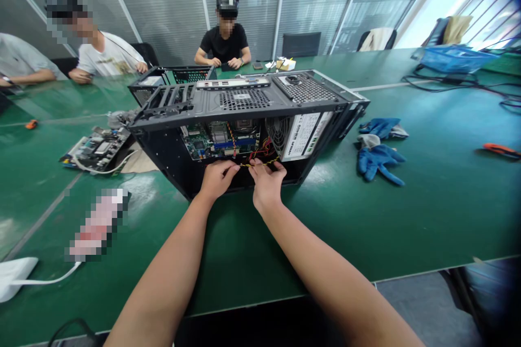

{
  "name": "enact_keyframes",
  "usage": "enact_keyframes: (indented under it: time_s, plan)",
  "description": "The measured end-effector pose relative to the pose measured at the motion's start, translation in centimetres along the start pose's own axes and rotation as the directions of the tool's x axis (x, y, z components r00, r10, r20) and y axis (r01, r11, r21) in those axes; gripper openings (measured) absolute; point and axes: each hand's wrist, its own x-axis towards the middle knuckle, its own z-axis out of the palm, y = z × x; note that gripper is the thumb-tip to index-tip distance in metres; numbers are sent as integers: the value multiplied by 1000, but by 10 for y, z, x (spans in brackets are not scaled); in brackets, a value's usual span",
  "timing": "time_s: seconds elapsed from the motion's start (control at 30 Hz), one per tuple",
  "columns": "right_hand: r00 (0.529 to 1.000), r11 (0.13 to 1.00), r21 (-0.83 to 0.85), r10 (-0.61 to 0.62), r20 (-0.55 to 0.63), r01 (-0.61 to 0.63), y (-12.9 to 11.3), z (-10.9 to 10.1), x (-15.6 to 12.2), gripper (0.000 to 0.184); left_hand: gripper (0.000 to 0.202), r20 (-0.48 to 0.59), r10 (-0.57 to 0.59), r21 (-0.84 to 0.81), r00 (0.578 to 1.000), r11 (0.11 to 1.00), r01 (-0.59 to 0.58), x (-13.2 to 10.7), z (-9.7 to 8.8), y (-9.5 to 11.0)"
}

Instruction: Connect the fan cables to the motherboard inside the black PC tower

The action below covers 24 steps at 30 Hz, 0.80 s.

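A black computer case (163, 152) lies in front of me with its side open towards me. Both my hands reach to its lower opening. Between them runs a twisted yellow-and-black cable (245, 165). My left hand (217, 178) pinches the cable between thumb and fingers. Closed on the same cable, a little to the right, is my right hand (266, 180). Behind my hands sit a green motherboard (220, 141) and, to the right, a power supply (307, 135) with a fan. Red and yellow wires (264, 147) hang between these two.
Blue gloves (378, 160) and an orange-handled tool (500, 150) lie to the right. A loose motherboard (100, 146) and a phone (100, 222) on a white cable lie left. Behind stand another case frame (150, 84) and a blue basket (451, 58). Several people sit across the table.
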Motion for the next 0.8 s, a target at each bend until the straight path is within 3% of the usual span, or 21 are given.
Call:
enact_keyframes:
  time_s: [0.13,0.3,0.5,0.8]
  plan:
    - [979,985,-87,160,128,-150,0,-2,-6,36,32,17,45,-19,999,999,-45,-1,-1,2]
    - [972,949,-315,77,221,-4,0,-3,-8,36,30,-18,54,24,998,998,-53,-3,-2,3]
    - [943,949,-316,123,309,-20,2,-4,-3,42,16,-73,166,-14,983,986,-168,-3,-1,10]
    - [955,980,-200,36,295,24,0,-3,15,30,11,-270,165,58,949,986,-155,-5,8,3]
